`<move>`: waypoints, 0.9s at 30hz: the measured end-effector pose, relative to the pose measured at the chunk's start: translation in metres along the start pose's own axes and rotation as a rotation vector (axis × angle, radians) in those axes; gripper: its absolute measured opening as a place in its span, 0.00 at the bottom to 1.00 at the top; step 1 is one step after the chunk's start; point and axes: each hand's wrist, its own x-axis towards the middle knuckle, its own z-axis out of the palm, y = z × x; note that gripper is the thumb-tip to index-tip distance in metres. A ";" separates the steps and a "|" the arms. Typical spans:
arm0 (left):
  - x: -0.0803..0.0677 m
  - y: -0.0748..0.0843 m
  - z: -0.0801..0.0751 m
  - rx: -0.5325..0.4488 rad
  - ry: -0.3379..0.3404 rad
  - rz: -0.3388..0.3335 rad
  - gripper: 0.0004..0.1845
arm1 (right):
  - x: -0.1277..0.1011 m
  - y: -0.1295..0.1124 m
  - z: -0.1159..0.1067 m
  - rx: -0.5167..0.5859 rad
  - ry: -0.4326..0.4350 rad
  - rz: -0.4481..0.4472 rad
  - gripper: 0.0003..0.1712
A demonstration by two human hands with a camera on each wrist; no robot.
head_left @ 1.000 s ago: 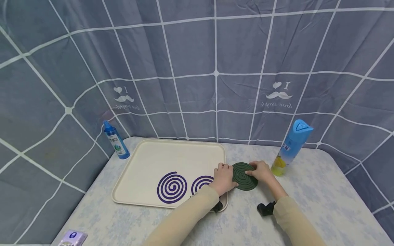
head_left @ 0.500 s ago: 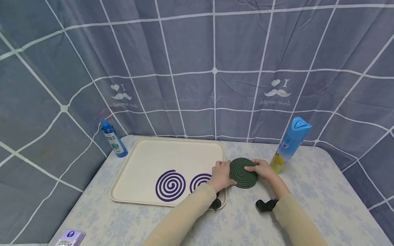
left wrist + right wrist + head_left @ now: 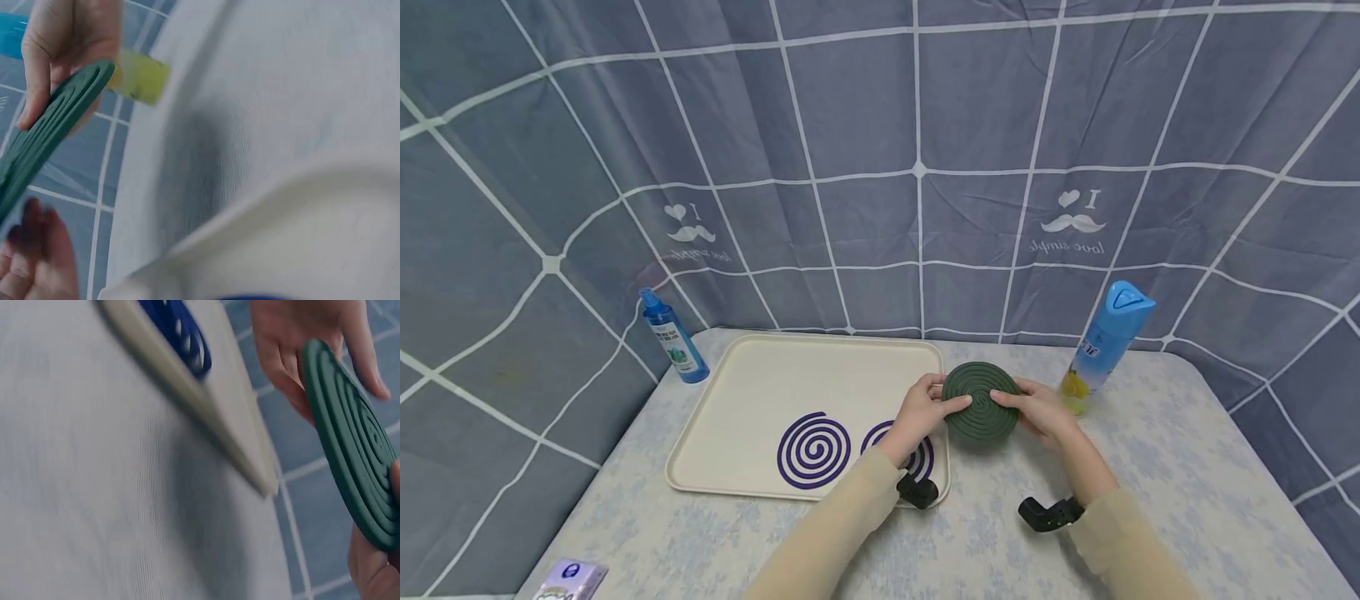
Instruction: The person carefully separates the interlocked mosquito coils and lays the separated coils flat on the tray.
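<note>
Hands meet over the right edge of the tray, sharing one dark green mosquito coil that is lifted clear of the table and tilted so its spiral face turns toward the camera on the head. The left hand grips the coil's left rim, thumb lying across the front face and fingers curled behind it; the right hand grips the opposite rim the same way, thumb on the front and fingers wrapped behind. In the left wrist view the coil shows edge-on as a ribbed green band, the right hand pinching its upper end with the thumb along one side. In the right wrist view the coil shows its grooved face, the left hand closed on the far rim, and the cream tray edge runs below with a bit of purple coil on it. On the tray lie two purple mosquito coils: a whole one near the front middle, and a second just beside it to the right, partly covered by the left wrist. A small blue spray bottle stands at the tray's back left corner, off the tray. A taller light-blue aerosol can with a yellow base stands on the table just right of the right hand. A small lilac packet sits at the table's front left corner. Grey-blue checked cloth hangs behind and around the table.
</note>
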 end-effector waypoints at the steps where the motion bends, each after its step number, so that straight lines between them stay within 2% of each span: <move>1: -0.002 0.000 -0.001 -0.058 0.005 -0.016 0.25 | -0.002 -0.002 0.004 0.026 0.002 -0.013 0.37; 4: -0.009 -0.001 -0.001 -0.217 0.035 -0.049 0.21 | -0.008 -0.006 0.018 0.113 0.026 -0.035 0.36; 8: -0.017 0.000 -0.001 -0.372 0.093 -0.048 0.20 | -0.015 -0.011 0.037 0.237 0.088 -0.032 0.32; 11: -0.023 0.001 0.001 -0.440 0.143 -0.027 0.22 | -0.019 -0.013 0.050 0.359 0.125 -0.022 0.29; 14: -0.030 0.001 0.004 -0.463 0.206 -0.003 0.23 | -0.023 -0.013 0.061 0.423 0.134 -0.028 0.28; 17: -0.034 0.001 0.006 -0.459 0.257 0.020 0.23 | -0.028 -0.014 0.068 0.407 0.143 -0.045 0.29; 19: -0.036 0.000 0.004 -0.440 0.268 0.044 0.23 | -0.030 -0.015 0.070 0.370 0.159 -0.060 0.27; 27: -0.048 0.004 -0.007 -0.332 0.235 0.152 0.21 | -0.040 -0.018 0.062 0.114 0.306 -0.150 0.23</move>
